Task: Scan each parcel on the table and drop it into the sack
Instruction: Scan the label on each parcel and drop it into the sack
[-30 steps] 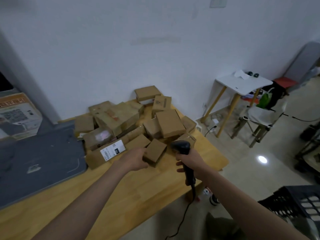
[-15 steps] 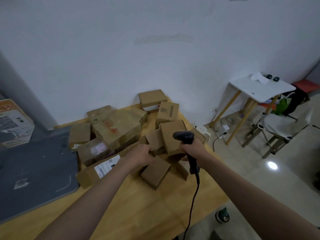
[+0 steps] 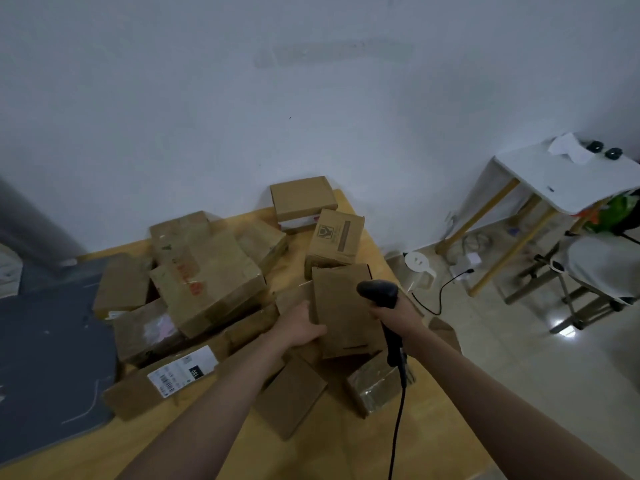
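Several brown cardboard parcels lie heaped on the wooden table (image 3: 433, 431). My left hand (image 3: 300, 327) grips the left edge of a flat brown parcel (image 3: 346, 313) and holds it tilted up above the heap. My right hand (image 3: 394, 315) is wrapped round the handle of a black corded barcode scanner (image 3: 378, 293), whose head sits just right of that parcel. A long box with a white shipping label (image 3: 181, 370) lies at the front left of the heap. The sack is not in view.
A dark grey mat (image 3: 45, 358) covers the table's left part. A large red-printed box (image 3: 204, 275) tops the heap. To the right stand a white side table (image 3: 568, 178) and a stool (image 3: 602, 268) on the tiled floor, with a cable (image 3: 440, 296).
My left hand left the small front parcel and took hold of the flat parcel, raising it off the heap. My right hand brought the scanner up beside it. The camera moved closer.
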Demonstrator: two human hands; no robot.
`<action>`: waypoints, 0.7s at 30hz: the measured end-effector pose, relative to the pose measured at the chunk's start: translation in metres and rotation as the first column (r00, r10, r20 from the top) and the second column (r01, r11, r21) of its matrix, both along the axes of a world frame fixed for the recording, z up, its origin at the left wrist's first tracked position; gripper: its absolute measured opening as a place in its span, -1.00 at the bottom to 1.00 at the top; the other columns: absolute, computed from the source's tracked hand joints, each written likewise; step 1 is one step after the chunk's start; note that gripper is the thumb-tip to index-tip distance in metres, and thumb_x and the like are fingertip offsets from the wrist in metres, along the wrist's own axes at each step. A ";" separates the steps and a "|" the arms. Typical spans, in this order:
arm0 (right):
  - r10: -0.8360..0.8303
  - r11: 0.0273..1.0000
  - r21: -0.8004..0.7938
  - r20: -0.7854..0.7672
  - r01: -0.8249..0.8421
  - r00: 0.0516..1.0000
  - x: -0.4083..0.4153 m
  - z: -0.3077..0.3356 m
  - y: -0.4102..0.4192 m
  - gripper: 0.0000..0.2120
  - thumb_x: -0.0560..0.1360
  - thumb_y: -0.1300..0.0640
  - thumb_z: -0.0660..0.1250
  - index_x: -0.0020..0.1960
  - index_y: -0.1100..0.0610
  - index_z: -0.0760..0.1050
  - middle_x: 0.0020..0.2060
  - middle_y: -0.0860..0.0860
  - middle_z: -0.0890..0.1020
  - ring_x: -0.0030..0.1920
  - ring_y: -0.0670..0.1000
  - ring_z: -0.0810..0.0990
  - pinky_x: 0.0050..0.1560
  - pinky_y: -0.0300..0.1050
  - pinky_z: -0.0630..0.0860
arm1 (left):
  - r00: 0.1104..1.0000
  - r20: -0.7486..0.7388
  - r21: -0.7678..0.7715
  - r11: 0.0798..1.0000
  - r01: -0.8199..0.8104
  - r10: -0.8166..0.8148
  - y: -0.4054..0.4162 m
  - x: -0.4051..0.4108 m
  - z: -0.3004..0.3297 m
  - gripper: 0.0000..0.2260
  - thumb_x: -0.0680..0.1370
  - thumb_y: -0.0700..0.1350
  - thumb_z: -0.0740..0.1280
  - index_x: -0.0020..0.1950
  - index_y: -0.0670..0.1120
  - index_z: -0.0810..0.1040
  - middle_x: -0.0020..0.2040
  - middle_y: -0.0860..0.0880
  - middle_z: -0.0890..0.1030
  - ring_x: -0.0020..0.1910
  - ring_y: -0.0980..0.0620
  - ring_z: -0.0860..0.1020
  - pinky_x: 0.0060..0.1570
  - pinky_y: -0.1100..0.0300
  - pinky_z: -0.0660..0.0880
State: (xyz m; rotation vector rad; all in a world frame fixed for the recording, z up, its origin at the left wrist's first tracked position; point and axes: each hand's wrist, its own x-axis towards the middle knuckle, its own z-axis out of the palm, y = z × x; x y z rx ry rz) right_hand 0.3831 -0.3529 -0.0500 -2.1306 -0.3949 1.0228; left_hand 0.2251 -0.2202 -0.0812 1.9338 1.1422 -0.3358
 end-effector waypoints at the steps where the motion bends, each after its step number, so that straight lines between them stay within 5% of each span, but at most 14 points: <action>1: -0.003 1.000 -0.005 -0.009 0.003 1.000 0.004 -0.005 0.002 -0.87 0.54 0.27 0.36 0.08 0.15 0.52 -0.17 0.06 0.54 -0.13 0.02 0.51 -0.10 -0.09 0.45 | 1.000 0.011 -0.035 0.999 -0.028 0.029 0.002 0.004 -0.006 -0.45 0.50 0.02 0.43 0.44 -0.05 0.37 0.38 -0.05 0.47 0.31 -0.03 0.46 0.21 0.15 0.44; 11: 0.007 0.999 -0.047 -0.082 -0.011 0.997 0.012 -0.032 0.010 -0.80 0.55 0.18 0.39 0.12 0.04 0.44 0.06 0.08 0.58 0.12 0.09 0.54 0.18 0.05 0.52 | 0.975 0.031 -0.249 0.946 -0.205 0.220 0.003 0.022 -0.042 -0.50 0.51 -0.07 0.46 0.42 -0.08 0.42 0.34 -0.05 0.50 0.32 -0.05 0.47 0.17 0.17 0.45; 21: -0.041 0.996 0.080 -0.022 0.042 0.999 -0.019 -0.004 -0.006 -0.81 0.53 0.25 0.37 -0.01 -0.01 0.45 -0.05 0.08 0.57 0.00 0.08 0.56 0.08 0.07 0.54 | 0.982 0.139 -0.067 0.990 -0.120 0.129 0.006 -0.013 -0.009 -0.33 0.34 0.12 0.53 0.40 -0.01 0.44 0.33 -0.02 0.43 0.27 -0.03 0.46 0.26 0.02 0.49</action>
